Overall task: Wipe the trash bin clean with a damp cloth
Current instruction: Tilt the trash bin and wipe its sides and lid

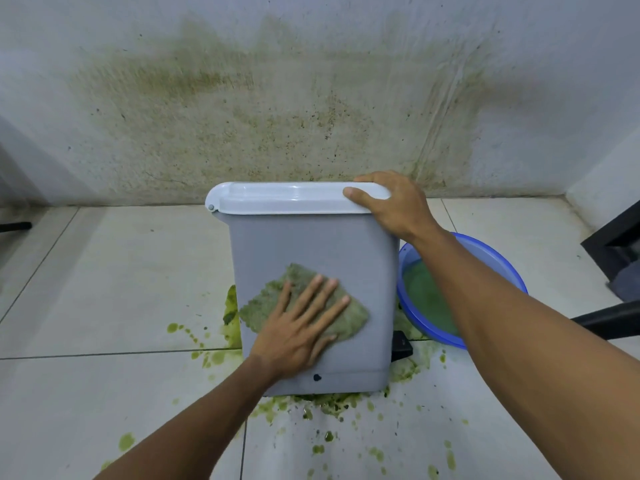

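Grey plastic trash bin [311,244] with a white lid [294,197] stands upright on the pale tiled floor [104,271], close in front of a stained wall [242,98].

Clearances:
- Left of the bin: open tile out to the frame edge.
- Right of the bin: a blue basin [509,271] of greenish water sits just beside the bin's right wall. Contact between them cannot be told.
- A black pedal [402,344] juts from the bin's lower right edge, toward the basin.
- Dark furniture [613,247] sits at far right, well apart from the bin.
- Green splatter [329,403] rings the bin's base and spots the near tiles.

Cloth and hands:
- The green-stained cloth [353,318] lies flat against the bin's near face, in the lower half, somewhat left of centre.
- The left hand [298,327] lies on top of it with fingers straight and spread, palm pressing. Cloth shows beyond the fingers at left, top and right.
- The right hand [391,202] grips the lid's right end, fingers curled over the far side and thumb on the near rim. Its forearm crosses above the basin.
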Motion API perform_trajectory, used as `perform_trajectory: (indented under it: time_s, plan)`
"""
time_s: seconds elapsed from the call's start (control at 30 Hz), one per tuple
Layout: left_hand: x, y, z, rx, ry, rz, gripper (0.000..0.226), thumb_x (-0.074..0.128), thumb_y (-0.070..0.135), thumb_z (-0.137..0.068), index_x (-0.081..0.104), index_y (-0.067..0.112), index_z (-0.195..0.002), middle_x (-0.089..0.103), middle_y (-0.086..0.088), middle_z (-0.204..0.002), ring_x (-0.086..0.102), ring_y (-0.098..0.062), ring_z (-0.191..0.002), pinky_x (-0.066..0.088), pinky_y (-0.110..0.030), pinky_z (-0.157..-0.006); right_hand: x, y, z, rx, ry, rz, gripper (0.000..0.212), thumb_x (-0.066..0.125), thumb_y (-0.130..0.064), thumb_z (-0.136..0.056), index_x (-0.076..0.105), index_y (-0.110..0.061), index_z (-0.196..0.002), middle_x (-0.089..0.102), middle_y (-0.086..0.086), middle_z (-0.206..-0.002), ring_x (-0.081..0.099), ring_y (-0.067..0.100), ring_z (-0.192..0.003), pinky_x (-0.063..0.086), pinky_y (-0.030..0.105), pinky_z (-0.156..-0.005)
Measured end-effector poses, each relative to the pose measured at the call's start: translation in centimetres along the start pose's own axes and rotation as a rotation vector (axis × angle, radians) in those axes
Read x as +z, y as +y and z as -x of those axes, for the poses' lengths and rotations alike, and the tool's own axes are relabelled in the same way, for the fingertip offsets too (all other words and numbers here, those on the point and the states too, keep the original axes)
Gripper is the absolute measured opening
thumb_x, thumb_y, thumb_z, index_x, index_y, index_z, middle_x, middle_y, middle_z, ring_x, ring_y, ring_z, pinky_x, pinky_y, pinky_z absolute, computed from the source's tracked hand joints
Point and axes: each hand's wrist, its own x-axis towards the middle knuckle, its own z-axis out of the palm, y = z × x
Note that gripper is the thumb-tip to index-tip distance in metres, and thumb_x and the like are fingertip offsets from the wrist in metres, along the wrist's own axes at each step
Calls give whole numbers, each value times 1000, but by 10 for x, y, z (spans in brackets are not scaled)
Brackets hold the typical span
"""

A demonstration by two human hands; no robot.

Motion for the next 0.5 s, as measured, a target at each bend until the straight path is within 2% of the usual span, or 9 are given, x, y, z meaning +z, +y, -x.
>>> perform_trajectory:
  time_s: [0.07,0.17,0.23,0.3,0.37,0.43,0.5]
  plan:
    - [-2,-18,25,-7,0,-31,68,44,53,-102,26,25,-161,21,-8,-169,13,-29,-157,18,-57,-121,0,-1,0,16,0,-29,41,68,-64,-82,73,-33,-109,67,-13,-116,57,9,-109,37,25,-89]
    - [-9,-40,24,-266,58,-4,66,38,53,-103,28,23,-160,23,-11,-168,11,-31,-158,29,-59,-115,1,-2,0,20,12,-72,42,71,-64,-80,75,-33,-108,68,-13,-117,59,9,-111,43,27,-94]
    - [-13,-32,-5,-466,97,26,67,35,52,-103,25,21,-161,16,-12,-169,4,-31,-158,20,-61,-119,1,-3,1,18,26,-80,42,72,-64,-79,75,-33,-108,69,-13,-117,60,10,-111,46,30,-98]
    - [-16,-13,-37,-530,119,50,67,33,52,-103,21,21,-162,9,-11,-169,-1,-29,-158,7,-59,-122,0,-3,3,11,20,-68,44,72,-65,-77,75,-34,-108,69,-13,-117,60,10,-111,46,32,-100]
    - [-11,5,-51,-405,100,61,65,35,51,-104,22,23,-162,9,-11,-170,2,-29,-158,10,-58,-123,-1,-2,3,-3,11,-61,44,74,-65,-75,74,-35,-107,68,-14,-117,60,9,-111,46,32,-101]
    - [-7,13,-42,-195,49,59,64,39,51,-104,24,25,-162,13,-11,-170,7,-29,-158,16,-58,-122,-2,-1,4,-16,4,-61,45,76,-65,-73,74,-36,-107,68,-14,-116,60,7,-110,46,31,-102]
    - [-5,11,-21,-37,5,34,65,43,51,-104,25,26,-162,15,-9,-170,10,-28,-158,12,-55,-123,-2,0,5,-32,3,-51,48,78,-66,-70,74,-37,-108,68,-14,-116,59,7,-111,45,31,-103]
